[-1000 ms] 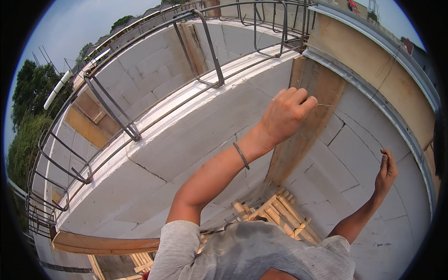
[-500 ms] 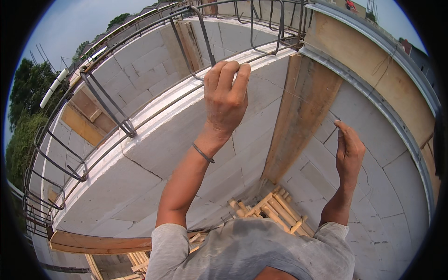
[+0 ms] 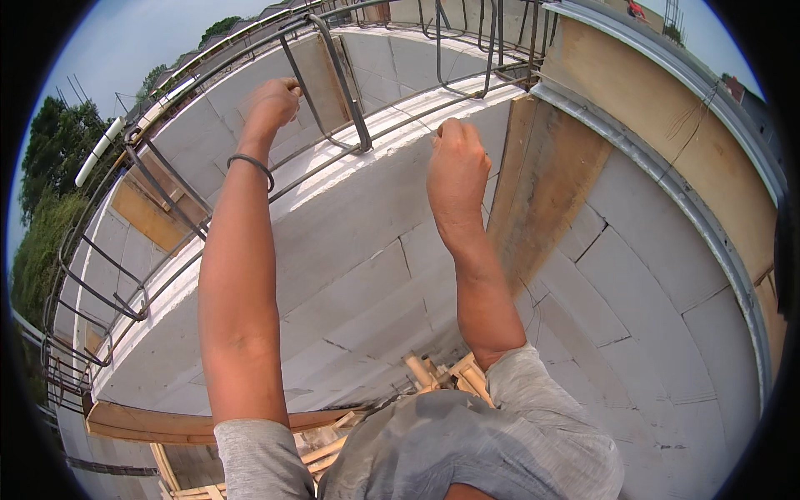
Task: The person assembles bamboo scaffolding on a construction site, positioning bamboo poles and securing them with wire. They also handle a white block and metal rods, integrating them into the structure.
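My left hand is raised past the top of a pale block wall, beside a bent steel stirrup of the rebar cage. Its fingers are closed, and what they hold, if anything, does not show. My right hand is closed in a pinch just on the near side of the wall top. From its fingertips a thin wire runs up and left toward the stirrup. A long rebar lies along the wall top beneath the stirrups.
A wooden board stands in the wall corner at right, below a formwork panel with a metal edge. More stirrups stand farther along. Below me are bamboo poles and a wooden plank.
My left hand has moved left and away, over the wall to the stirrup's other side. My right hand has come left and up to the wall top, with the wire in its fingers.
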{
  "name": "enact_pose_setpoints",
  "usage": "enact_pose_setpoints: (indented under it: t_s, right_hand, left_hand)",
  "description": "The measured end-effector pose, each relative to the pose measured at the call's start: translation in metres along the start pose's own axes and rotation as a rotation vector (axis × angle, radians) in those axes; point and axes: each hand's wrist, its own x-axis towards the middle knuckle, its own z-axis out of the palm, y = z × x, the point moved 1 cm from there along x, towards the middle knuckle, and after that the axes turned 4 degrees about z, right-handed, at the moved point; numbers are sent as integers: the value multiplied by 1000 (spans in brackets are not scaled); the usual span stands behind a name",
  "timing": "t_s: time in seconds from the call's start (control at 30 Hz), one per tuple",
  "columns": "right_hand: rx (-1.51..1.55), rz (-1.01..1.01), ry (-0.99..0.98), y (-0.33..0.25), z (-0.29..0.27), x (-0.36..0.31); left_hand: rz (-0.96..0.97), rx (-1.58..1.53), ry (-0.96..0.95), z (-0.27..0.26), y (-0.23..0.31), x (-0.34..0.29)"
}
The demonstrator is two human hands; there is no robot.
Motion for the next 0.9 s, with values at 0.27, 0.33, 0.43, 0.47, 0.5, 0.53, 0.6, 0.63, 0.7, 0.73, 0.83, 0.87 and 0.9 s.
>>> enact_pose_setpoints:
  t_s: [0.27,0.33,0.43,0.47,0.5,0.53,0.6,0.63,0.7,0.73,0.83,0.87,0.9]
  right_hand:
    - [107,36,-30,1,18,22]
    - [172,-3,16,9,19,22]
    - [245,-7,118,14,15,2]
    - [151,-19,130,21,16,-12]
    - [28,-35,140,43,19,-27]
    - [57,-47,176,61,25,-41]
    - [123,-58,231,94,39,-68]
    - [147,-67,171,101,50,-81]
    - [201,-82,57,110,68,-95]
    - [183,-96,64,109,70,-94]
    - [137,-126,81,102,68,-91]
    - [134,-122,86,104,67,-91]
    - [111,-124,88,108,62,-92]
  left_hand:
    - [705,504,-306,60,26,65]
    - [890,444,-359,79,28,73]
    - [1087,348,-425,104,16,78]
    - [1140,314,-441,109,10,80]
    - [963,273,-555,110,32,73]
    - [960,212,-565,108,36,71]
    - [939,87,-597,105,42,61]
    - [751,46,-759,107,46,56]
    - [690,-255,-760,118,26,48]
    - [674,-269,-767,117,22,43]
    - [722,-76,-731,110,24,38]
    - [740,-17,-711,106,25,37]
    - [769,22,-685,107,30,38]
